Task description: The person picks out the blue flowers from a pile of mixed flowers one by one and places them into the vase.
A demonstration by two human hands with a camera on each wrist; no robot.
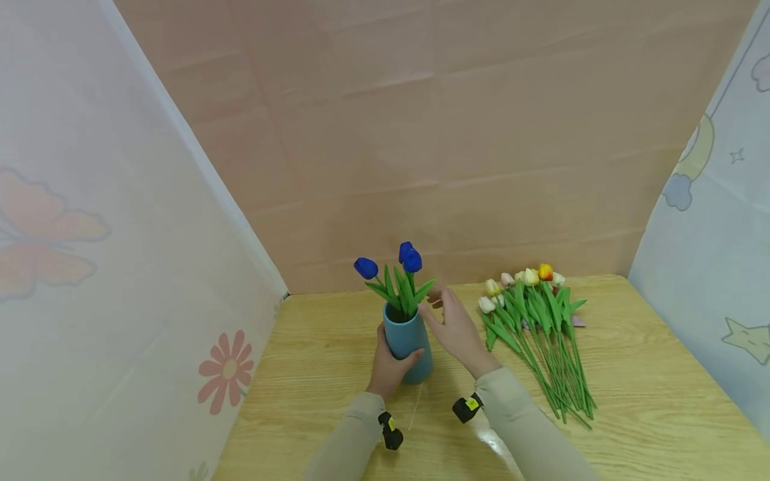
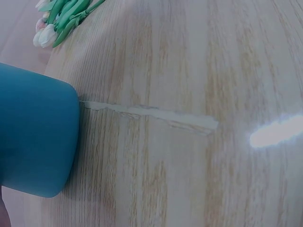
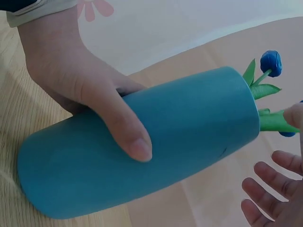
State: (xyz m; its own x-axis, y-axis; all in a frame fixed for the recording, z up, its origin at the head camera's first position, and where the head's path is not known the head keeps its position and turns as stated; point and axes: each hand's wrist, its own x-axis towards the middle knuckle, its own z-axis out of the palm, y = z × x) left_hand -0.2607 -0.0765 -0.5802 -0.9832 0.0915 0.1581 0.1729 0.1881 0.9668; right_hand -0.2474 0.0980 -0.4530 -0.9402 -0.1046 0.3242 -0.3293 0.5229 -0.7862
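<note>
My left hand [image 1: 390, 367] grips a blue vase [image 1: 409, 341] round its side, and the right wrist view shows that thumb lying across the vase [image 3: 189, 137]. Blue tulips [image 1: 412, 259] with green leaves stand in the vase, leaning a little apart. Beside the rim, my right hand [image 1: 454, 327] has its fingers spread and loosely bent. In the right wrist view its thumb lies in front of a green leaf [image 3: 272, 122]; whether they touch I cannot tell. In the left wrist view, the lower part of the vase [image 2: 38, 132] fills the left side.
To the right, a bunch of white, pink, yellow and orange tulips [image 1: 535, 314] lies on the wooden table [image 1: 650, 374], stems toward the front. A pale torn strip [image 2: 156, 113] marks the tabletop near the vase. Fabric walls [image 1: 451, 167] enclose the back and sides.
</note>
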